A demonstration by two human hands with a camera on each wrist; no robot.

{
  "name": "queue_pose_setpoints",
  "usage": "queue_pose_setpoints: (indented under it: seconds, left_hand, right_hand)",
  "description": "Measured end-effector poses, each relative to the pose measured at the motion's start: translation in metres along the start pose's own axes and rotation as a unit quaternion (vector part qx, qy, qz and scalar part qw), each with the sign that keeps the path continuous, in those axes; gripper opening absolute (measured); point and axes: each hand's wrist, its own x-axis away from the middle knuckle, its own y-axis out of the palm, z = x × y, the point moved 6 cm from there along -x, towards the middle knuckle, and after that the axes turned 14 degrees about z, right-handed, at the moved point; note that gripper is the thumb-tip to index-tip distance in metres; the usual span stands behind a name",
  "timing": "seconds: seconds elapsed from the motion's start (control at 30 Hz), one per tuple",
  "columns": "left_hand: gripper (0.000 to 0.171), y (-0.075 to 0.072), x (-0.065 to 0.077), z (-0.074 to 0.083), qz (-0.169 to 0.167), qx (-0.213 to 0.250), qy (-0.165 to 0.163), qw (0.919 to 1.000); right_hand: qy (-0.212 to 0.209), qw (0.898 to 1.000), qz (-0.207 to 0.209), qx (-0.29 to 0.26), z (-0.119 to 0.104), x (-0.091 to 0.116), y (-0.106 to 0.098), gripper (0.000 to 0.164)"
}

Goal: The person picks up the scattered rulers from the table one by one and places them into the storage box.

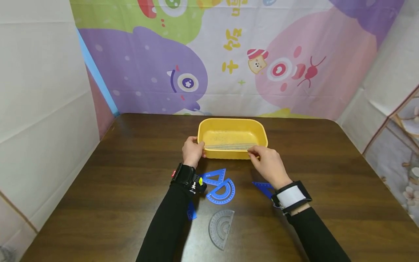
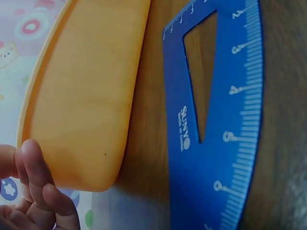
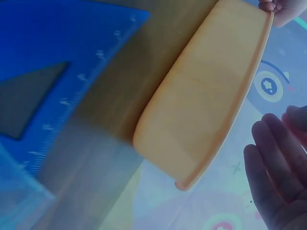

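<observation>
Left grip (image 1: 193, 151) pinching yellow tub (image 1: 226, 155) at its left end, right grip (image 1: 270, 164) released, loosely bent by near rim

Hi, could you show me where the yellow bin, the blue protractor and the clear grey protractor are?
Yellow bin (image 1: 226, 155): head view, on its front outer wall.
Blue protractor (image 1: 228, 194): head view, on its curved scale band.
Clear grey protractor (image 1: 218, 229): head view, mid-body.

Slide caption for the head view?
Left hand grips a yellow tub, right hand at its near side; a blue protractor and a clear protractor lie on the table.
</observation>
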Motion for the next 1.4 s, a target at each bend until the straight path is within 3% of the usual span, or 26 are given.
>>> queue_pose_setpoints:
  seconds: [0.17,0.4,0.8,1.13,1.4]
  left_hand:
    - [0.036,0.001,0.0,0.003,-0.001,0.003,0.006,1.0]
    - [0.038,0.003,0.001,0.0,-0.007,0.012,-0.004,0.9999]
    - [0.037,0.003,0.002,0.001,-0.005,0.007,-0.008,0.9999]
    - [0.037,0.001,0.003,-0.002,0.0,0.014,-0.012,0.9998]
    - [0.037,0.003,0.003,-0.001,0.001,0.017,-0.004,0.9998]
  right_hand:
    - [0.015,1.0,-0.018,0.006,0.008,0.01,-0.007,0.014]
    - [0.068,0.991,-0.116,0.006,0.022,0.028,-0.009,0.025]
    - [0.055,0.976,-0.204,0.047,0.026,0.052,0.001,0.035]
    - [0.026,0.975,-0.209,0.067,0.025,0.06,0.006,0.035]
    - [0.06,0.974,-0.204,0.081,0.037,0.059,-0.003,0.046]
